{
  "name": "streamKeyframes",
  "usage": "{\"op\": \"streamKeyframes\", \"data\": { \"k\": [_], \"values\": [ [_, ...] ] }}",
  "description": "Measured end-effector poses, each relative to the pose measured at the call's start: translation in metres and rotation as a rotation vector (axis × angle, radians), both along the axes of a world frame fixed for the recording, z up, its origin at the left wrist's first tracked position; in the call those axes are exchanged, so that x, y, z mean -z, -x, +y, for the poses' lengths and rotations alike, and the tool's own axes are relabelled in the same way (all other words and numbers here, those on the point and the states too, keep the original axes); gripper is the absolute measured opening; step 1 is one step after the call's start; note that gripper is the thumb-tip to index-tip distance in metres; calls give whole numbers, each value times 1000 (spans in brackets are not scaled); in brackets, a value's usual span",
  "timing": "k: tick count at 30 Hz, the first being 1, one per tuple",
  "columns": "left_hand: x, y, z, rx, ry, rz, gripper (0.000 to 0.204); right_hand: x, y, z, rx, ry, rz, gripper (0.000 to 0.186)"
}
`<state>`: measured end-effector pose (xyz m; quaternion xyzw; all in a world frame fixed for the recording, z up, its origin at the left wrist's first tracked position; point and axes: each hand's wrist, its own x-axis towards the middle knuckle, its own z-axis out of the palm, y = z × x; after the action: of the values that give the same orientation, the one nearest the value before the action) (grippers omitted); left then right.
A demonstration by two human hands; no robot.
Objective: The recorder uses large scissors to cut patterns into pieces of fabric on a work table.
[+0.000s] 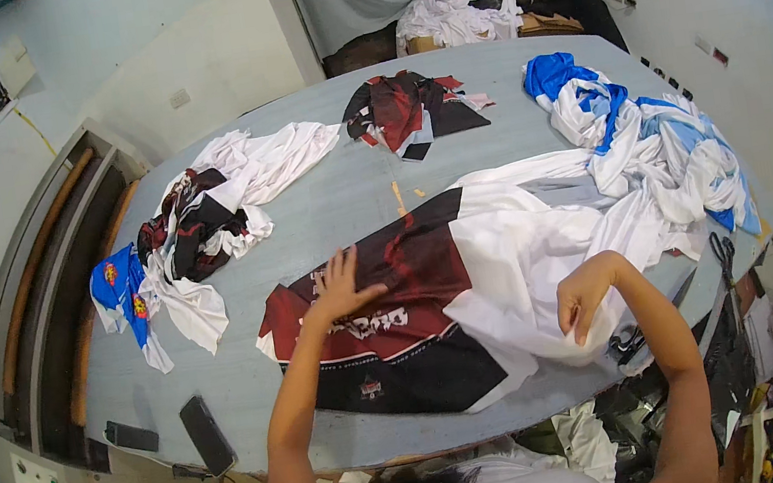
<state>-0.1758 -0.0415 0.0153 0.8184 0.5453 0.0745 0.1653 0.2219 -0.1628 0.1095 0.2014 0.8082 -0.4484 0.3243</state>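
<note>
My left hand (339,293) lies with fingers spread on a dark red and black printed fabric panel (409,258), which has white lettering and a black band along its near side. The panel joins a wide white length of cloth (519,272) reaching right. Over that white cloth, my right hand (584,298) is curled with fingertips closed; whether they grip anything I cannot make out. Black-handled scissors (626,344) lie near it at the table's right edge, partly hidden.
Piles of printed and white fabric (205,217), dark red scraps (398,111) and blue-white cloth (574,97) lie around the table (304,214). Two dark phone-like objects (206,435) sit front left, beside a roller machine (47,319). Fabric heaps (452,5) stand behind.
</note>
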Motion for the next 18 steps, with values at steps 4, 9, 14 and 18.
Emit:
{"op": "streamKeyframes", "data": {
  "k": [4, 9, 14, 18],
  "values": [
    [-6, -48, -40, 342, -85, 65, 113, -7, -19, 28, 375, -418, 412, 29],
    [-29, -93, -136, 747, 262, 481, 118, 30, -41, 139, 1246, -1005, 648, 36],
    [-42, -85, -176, 839, 156, 357, 94, 81, -25, 185, 1163, -1122, 117, 67],
    [-46, -81, -161, 759, 70, 166, 87, 102, -43, 206, 730, -833, 202, 63]
  ]
}}
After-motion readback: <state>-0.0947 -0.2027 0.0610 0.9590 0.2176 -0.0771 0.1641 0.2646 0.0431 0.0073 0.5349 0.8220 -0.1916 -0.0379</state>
